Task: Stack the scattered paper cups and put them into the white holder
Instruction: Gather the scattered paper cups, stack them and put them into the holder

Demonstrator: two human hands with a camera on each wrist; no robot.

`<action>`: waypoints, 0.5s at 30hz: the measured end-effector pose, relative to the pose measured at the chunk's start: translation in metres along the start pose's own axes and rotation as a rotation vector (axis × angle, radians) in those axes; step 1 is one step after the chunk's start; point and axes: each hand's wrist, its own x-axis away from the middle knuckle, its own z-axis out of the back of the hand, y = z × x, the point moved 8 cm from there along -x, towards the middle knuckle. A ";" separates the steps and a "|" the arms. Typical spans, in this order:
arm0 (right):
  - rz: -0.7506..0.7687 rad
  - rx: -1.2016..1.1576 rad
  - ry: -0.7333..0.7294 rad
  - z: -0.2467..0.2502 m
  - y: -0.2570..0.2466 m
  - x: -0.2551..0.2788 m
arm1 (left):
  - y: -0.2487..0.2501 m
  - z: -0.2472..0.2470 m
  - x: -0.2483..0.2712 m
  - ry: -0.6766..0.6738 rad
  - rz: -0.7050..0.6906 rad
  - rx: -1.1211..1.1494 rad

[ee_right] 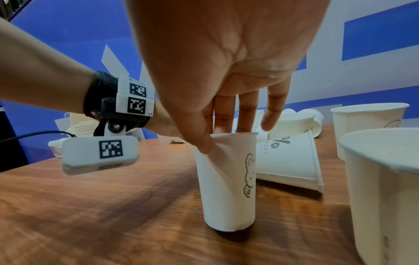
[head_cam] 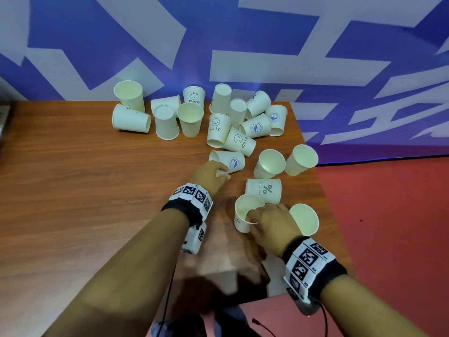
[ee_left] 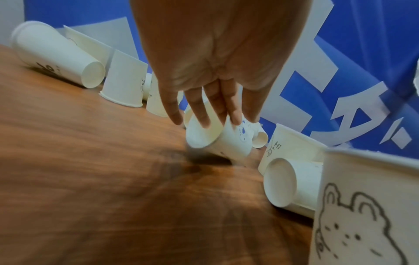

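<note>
Paper cups — twenty can be counted from the head view — are scattered over the far right part of the wooden surface [head_cam: 85,178], some upright, some overturned, some on their sides. A whale-print cup [head_cam: 229,161] lying on its side is touched at its rim by the left hand [head_cam: 209,175], while an upright bear-print cup [head_cam: 244,215] is pinched at its rim by the right hand [head_cam: 273,226]. A "NICE DAY" cup [head_cam: 263,190] lies on its side just behind it, and another upright cup [head_cam: 305,218] stands just to the right. No white holder can be made out.

From the left wrist, the fingers [ee_left: 199,109] are seen extended, their tips laid over the tilted cup's open mouth and wall — whether it is truly gripped cannot be told.

From the right wrist, the thumb [ee_right: 199,139] is pressed outside the rim and the fingers are dipped inside, the wall creased between them; the cup's base rests on the surface.
</note>
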 end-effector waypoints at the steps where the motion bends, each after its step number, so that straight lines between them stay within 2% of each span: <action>1: -0.006 0.006 -0.004 0.003 -0.002 0.000 | 0.002 0.007 0.004 0.016 -0.012 0.003; 10: 0.028 -0.056 0.135 0.055 -0.066 -0.034 | -0.001 0.125 0.079 0.115 -0.134 -0.079; 15: 0.078 -0.018 0.162 0.079 -0.133 -0.064 | -0.027 0.204 0.126 0.239 -0.120 -0.063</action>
